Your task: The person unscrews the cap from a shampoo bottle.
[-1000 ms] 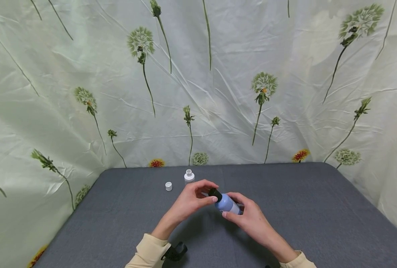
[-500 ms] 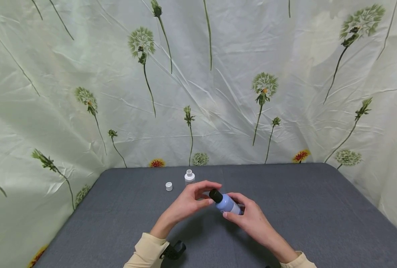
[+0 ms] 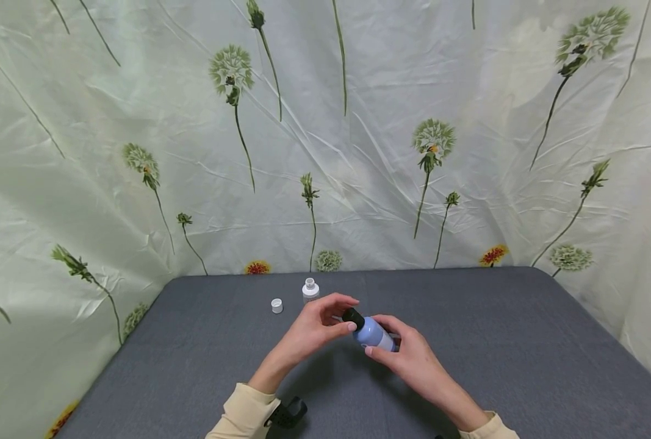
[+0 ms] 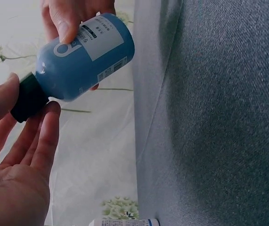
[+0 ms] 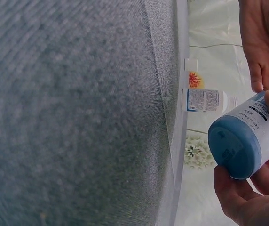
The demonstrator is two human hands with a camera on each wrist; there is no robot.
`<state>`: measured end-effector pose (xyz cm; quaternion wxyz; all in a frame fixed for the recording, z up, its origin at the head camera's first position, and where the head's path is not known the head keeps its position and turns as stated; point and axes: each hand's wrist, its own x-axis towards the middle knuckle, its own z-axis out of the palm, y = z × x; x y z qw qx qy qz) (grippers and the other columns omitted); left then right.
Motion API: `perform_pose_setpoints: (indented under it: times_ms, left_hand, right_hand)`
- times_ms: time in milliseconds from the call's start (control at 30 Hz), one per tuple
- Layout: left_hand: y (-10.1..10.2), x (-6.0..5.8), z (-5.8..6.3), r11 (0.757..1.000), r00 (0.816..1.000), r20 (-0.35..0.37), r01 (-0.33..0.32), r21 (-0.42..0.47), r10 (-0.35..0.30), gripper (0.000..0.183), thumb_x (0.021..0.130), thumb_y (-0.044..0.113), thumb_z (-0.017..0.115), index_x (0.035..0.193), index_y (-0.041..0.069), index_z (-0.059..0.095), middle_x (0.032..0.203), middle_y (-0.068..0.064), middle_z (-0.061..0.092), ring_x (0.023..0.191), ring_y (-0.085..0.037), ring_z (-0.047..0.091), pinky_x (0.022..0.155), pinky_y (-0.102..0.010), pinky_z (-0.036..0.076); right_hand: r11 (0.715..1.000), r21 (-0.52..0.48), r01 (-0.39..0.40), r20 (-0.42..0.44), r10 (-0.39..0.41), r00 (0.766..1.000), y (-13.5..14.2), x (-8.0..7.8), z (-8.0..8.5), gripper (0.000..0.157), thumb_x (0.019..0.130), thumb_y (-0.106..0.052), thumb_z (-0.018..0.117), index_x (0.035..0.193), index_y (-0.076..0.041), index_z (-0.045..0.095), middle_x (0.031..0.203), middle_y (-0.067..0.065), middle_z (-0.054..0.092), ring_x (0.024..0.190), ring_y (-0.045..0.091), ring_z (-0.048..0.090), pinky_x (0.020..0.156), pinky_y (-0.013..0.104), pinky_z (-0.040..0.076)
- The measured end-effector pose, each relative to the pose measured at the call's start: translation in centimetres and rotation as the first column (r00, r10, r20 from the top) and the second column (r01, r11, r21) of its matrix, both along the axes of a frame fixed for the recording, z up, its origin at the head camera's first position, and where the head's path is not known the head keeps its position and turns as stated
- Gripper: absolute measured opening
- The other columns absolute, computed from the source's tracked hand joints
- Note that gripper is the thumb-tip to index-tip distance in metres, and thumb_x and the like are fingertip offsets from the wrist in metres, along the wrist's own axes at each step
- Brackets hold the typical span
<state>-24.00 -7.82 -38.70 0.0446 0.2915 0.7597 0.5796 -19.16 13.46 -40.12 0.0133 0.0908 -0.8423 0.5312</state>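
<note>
A blue bottle with a white label is held tilted above the table, its black cap pointing up and to the left. My right hand grips the bottle's body, thumb on the near side and fingers on the far side. With thumb and fingers, my left hand pinches the black cap. In the left wrist view the cap sits on the bottle's neck, between the left thumb and fingertips. The right wrist view shows the bottle's round base toward the camera.
Behind the left hand stands a white bottle with its neck uncovered. A small white cap lies to its left on the dark grey table. A flower-printed cloth hangs behind the table's far edge.
Half a second ago the left fingers were slightly back from the black cap, with more of it showing; now they are around it again. The right hand and blue bottle have barely moved.
</note>
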Motion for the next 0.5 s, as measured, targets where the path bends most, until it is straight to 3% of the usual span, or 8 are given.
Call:
perform_pose_setpoints:
  times_ms: [167, 300, 500]
  left_hand:
    - [0.22, 0.11, -0.11, 0.999, 0.999, 0.027, -0.039, -0.024, 0.039, 0.024, 0.089, 0.01, 0.075, 0.112, 0.01, 0.068, 0.104, -0.003, 0.065, 0.093, -0.021, 0.064, 0.077, -0.03, 0.053]
    - [0.22, 0.05, -0.23, 0.998, 0.999, 0.02, -0.041, -0.037, 0.042, 0.03, 0.088, 0.01, 0.076, 0.116, 0.011, 0.066, 0.107, -0.004, 0.064, 0.095, -0.022, 0.063, 0.078, -0.031, 0.053]
    - [-0.24, -0.21, -0.14, 0.997, 0.997, -0.019, 0.079, -0.009, -0.08, 0.05, 0.089, 0.011, 0.074, 0.136, 0.019, 0.057, 0.131, -0.004, 0.059, 0.116, -0.024, 0.058, 0.091, -0.039, 0.05]
  right_hand:
    - [1.0, 0.006, -0.005, 0.02, 0.005, 1.0, 0.01, 0.17, -0.09, 0.049, 0.082, -0.021, 0.081, 0.126, -0.011, 0.062, 0.116, 0.007, 0.063, 0.09, 0.021, 0.06, 0.076, 0.038, 0.051]
    - [1.0, 0.004, -0.005, 0.029, 0.005, 1.0, 0.01, 0.18, -0.1, 0.05, 0.082, -0.022, 0.082, 0.126, -0.01, 0.062, 0.116, 0.007, 0.063, 0.091, 0.021, 0.059, 0.077, 0.039, 0.051]
    - [1.0, -0.006, 0.001, 0.018, -0.001, 1.0, 0.08, 0.03, 0.14, 0.05, 0.081, -0.022, 0.082, 0.126, -0.012, 0.062, 0.118, 0.008, 0.063, 0.092, 0.022, 0.06, 0.077, 0.039, 0.051]
